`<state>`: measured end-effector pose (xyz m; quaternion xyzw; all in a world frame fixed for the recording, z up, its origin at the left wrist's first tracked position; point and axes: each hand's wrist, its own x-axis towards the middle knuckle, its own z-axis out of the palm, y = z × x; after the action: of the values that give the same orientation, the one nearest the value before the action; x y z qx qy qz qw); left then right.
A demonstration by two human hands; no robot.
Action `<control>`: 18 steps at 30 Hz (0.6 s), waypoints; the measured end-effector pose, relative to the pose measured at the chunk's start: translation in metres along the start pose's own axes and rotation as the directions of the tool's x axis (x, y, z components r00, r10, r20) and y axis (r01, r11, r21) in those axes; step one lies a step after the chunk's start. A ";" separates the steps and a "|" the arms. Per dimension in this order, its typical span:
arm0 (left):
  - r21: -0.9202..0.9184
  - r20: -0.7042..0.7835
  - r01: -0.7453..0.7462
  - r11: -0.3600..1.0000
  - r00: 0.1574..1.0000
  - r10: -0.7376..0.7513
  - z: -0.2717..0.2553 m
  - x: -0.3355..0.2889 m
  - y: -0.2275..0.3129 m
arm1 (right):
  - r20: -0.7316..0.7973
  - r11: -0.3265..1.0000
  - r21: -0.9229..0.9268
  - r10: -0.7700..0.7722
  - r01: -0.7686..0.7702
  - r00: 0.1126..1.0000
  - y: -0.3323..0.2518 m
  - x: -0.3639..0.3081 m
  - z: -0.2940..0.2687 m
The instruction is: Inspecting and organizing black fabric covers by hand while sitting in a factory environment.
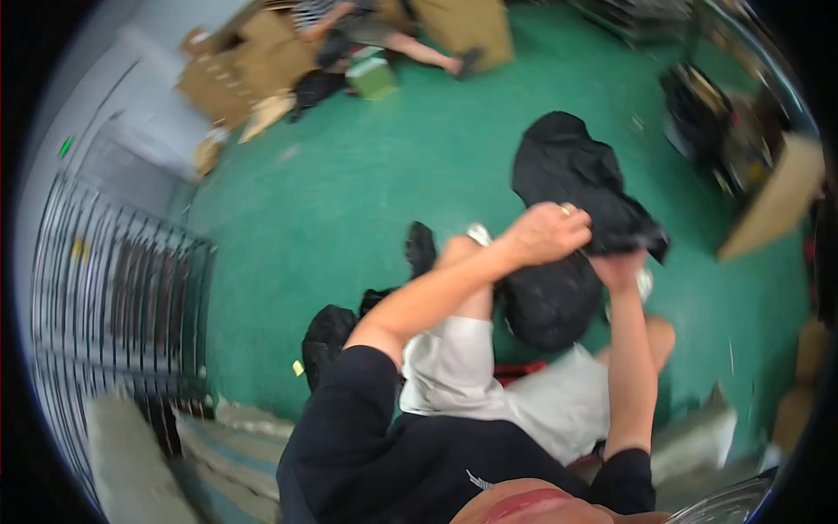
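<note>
A limp black cloth piece [572, 175], perhaps a bag or garment, hangs spread in front of me over the green floor. My right hand [618, 266] holds its near edge, with the fingers mostly hidden under the cloth. Beside the same edge, my left hand [550, 234] is closed, fingers curled and pinched together; what sits in the pinch is too small to make out. It wears a ring. Below both hands a rounded black bundle [554, 301] rests between my knees.
Several black cloth pieces [327, 341] lie at my left. A metal rack [122, 297] stands far left, woven sacks [231, 445] nearer. Ahead, another person [375, 35] sits by cardboard boxes [244, 70] and a green box [373, 77]. A cardboard sheet [772, 196] leans right.
</note>
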<state>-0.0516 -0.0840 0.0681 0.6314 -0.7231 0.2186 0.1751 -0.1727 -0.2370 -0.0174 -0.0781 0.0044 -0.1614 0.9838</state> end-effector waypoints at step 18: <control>-0.917 0.113 0.290 0.274 0.847 -0.519 0.081 0.026 -0.016 | 0.098 0.976 -0.192 -0.084 0.102 0.992 -0.042 0.046 -0.025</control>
<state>-0.0379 -0.1509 0.0145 0.5661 -0.5116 -0.2001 0.6146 -0.1428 -0.2945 -0.0344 -0.1823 -0.0273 -0.2022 0.9618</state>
